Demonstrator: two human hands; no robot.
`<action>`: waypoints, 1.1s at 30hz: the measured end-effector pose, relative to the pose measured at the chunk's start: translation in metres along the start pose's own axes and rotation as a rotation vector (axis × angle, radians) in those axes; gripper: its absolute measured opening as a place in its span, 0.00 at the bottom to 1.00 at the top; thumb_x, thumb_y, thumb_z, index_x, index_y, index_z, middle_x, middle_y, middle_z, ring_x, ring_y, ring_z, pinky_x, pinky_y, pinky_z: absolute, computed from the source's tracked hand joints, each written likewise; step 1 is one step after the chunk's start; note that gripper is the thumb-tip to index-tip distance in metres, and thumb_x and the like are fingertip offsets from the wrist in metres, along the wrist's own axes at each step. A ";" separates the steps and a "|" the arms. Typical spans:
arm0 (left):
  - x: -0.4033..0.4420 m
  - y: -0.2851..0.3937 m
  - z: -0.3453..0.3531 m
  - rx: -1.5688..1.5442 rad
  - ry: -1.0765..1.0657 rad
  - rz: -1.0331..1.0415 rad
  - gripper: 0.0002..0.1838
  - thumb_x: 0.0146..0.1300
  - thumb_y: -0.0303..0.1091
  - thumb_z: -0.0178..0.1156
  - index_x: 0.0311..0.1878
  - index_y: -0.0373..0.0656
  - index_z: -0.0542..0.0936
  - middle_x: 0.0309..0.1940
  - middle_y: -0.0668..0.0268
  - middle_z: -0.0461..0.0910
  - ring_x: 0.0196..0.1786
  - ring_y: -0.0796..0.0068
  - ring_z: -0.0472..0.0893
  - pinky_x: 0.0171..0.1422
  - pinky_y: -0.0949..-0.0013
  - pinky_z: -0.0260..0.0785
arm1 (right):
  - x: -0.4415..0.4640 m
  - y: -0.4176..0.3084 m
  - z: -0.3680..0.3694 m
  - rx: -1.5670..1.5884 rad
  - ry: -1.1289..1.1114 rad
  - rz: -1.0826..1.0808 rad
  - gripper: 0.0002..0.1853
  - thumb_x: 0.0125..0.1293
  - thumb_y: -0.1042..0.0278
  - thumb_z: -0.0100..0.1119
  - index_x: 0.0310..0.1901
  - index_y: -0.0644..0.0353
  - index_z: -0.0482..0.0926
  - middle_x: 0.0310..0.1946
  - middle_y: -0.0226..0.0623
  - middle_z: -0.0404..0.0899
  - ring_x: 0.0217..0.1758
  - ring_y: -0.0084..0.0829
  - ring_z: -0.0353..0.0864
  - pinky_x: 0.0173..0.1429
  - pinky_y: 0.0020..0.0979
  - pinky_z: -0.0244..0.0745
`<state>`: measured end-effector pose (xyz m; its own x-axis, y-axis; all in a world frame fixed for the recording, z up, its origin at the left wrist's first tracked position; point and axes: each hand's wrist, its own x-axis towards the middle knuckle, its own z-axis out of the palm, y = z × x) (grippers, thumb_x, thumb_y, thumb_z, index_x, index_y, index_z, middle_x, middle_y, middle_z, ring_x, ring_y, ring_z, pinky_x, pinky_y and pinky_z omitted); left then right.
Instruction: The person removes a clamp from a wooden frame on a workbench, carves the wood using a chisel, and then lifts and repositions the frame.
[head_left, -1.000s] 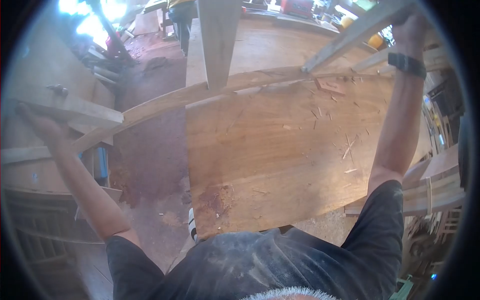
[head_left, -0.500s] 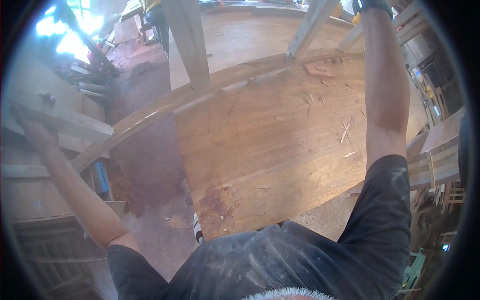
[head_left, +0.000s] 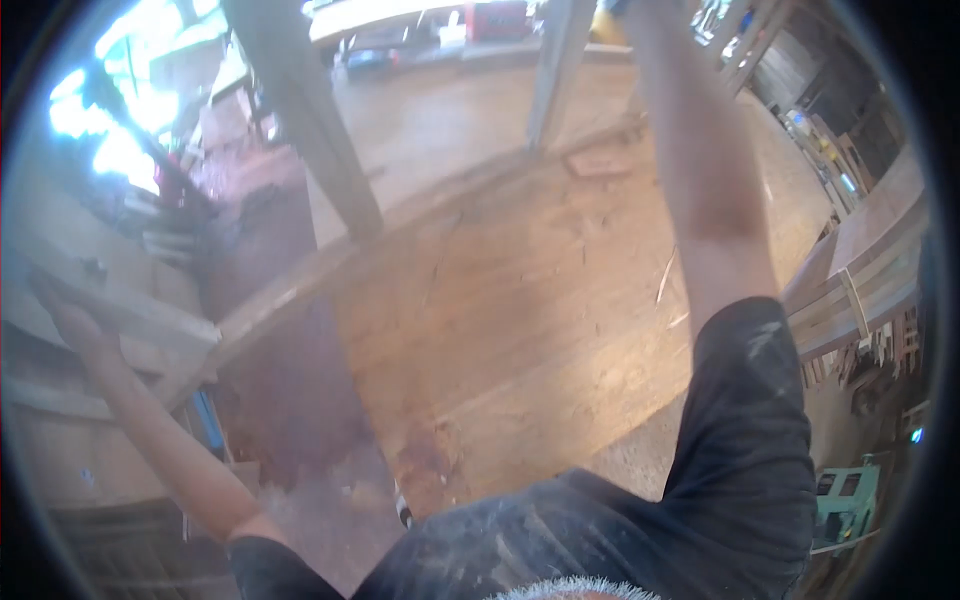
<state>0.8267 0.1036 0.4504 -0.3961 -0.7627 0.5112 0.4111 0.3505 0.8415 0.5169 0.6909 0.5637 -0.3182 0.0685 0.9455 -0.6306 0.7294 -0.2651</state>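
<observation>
My left hand [head_left: 80, 325] is at the far left, its fingers against a pale wooden bar [head_left: 150, 315] and seeming to wrap its edge; the fingertips are dim and partly hidden. This bar meets the end of a long, curved wooden rail [head_left: 290, 285]. Upright wooden slats [head_left: 310, 130] rise from the rail, which crosses a plywood sheet [head_left: 500, 320]. My right arm stretches to the top edge, past another slat [head_left: 560, 75]; the hand itself is cut off there.
A small reddish wood piece [head_left: 597, 161] and blurred splinters lie on the plywood. Curved wooden parts [head_left: 850, 290] stand at the right, near a green machine [head_left: 845, 505]. Reddish floor [head_left: 270, 390] shows at the left. A red box [head_left: 497, 20] stands at the back.
The view has tilted up and blurred, so rail and plywood appear lower and further left. My right arm has shifted left in view. My left hand stays at the bar.
</observation>
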 end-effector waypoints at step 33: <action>-0.008 -0.004 0.020 -0.048 -0.010 -0.089 0.41 0.76 0.65 0.50 0.75 0.36 0.68 0.51 0.58 0.77 0.52 0.64 0.79 0.59 0.60 0.73 | -0.300 0.043 -0.029 0.323 -0.555 0.687 0.38 0.78 0.50 0.52 0.75 0.75 0.61 0.71 0.62 0.70 0.77 0.52 0.68 0.79 0.39 0.60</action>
<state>0.8118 0.1190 0.4460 -0.4411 -0.7842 0.4364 0.4128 0.2545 0.8745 0.6058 0.7209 0.2738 -0.9329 0.0188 0.3597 -0.3192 0.4196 -0.8497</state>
